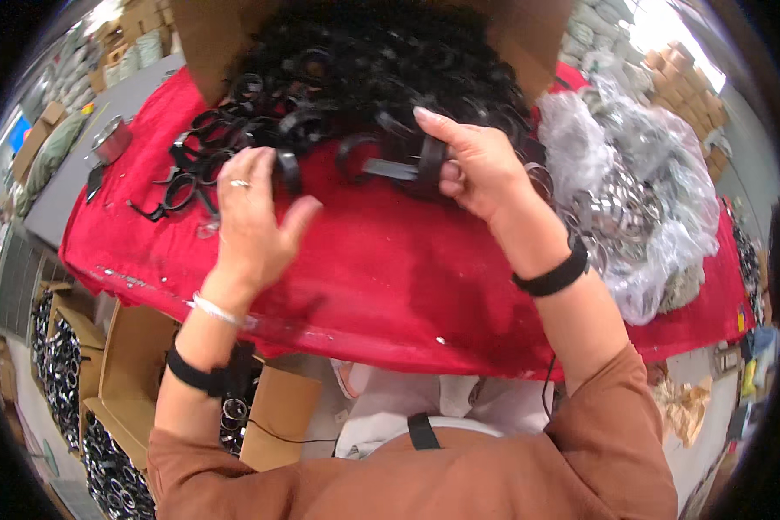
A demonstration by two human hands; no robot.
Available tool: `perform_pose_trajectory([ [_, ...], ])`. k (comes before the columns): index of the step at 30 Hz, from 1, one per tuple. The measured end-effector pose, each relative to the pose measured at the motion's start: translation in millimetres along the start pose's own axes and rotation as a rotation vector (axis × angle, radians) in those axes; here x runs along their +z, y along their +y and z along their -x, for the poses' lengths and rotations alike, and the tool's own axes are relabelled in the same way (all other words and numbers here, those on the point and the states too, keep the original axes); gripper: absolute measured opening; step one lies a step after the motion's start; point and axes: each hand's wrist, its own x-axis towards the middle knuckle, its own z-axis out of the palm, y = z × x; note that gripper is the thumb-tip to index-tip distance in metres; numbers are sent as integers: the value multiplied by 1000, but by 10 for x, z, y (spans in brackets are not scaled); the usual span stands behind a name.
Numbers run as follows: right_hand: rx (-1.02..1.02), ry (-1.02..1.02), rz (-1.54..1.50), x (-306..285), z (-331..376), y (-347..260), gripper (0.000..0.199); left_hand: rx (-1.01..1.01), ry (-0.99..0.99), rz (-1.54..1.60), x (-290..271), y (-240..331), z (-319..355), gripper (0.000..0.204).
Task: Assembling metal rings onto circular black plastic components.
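Observation:
My right hand [485,169] is closed on a black ring-shaped clamp [431,160], thumb raised above it; a flat grey-black tab sticks out toward the left, blurred by motion. My left hand [253,212] hovers over the red cloth, fingers stretched and thumb apart. Right beside its fingertips stands another black ring [289,172]; whether the fingers touch it I cannot tell. Beyond both hands, a big heap of black ring clamps [373,69] spills out of a cardboard box onto the cloth. Several loose ones [180,191] lie left of my left hand.
A red cloth [364,277] covers the table. On the right, a clear plastic bag [572,143] holds shiny metal rings [620,208]. A metal tin [111,140] stands on a grey surface at the left. Open cardboard boxes [130,373] with more rings stand below the table's left front.

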Motion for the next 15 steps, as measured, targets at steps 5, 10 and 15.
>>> perform_pose_trajectory([
  [5,345,-285,-405,-124,829,552,37,239,-229,244,71,1041,243,62],
  [10,-420,240,860,-1040,645,748,54,-393,-433,732,105,940,478,25],
  [15,-466,415,1432,-1272,271,720,73,-462,-140,399,4,487,631,17],
])
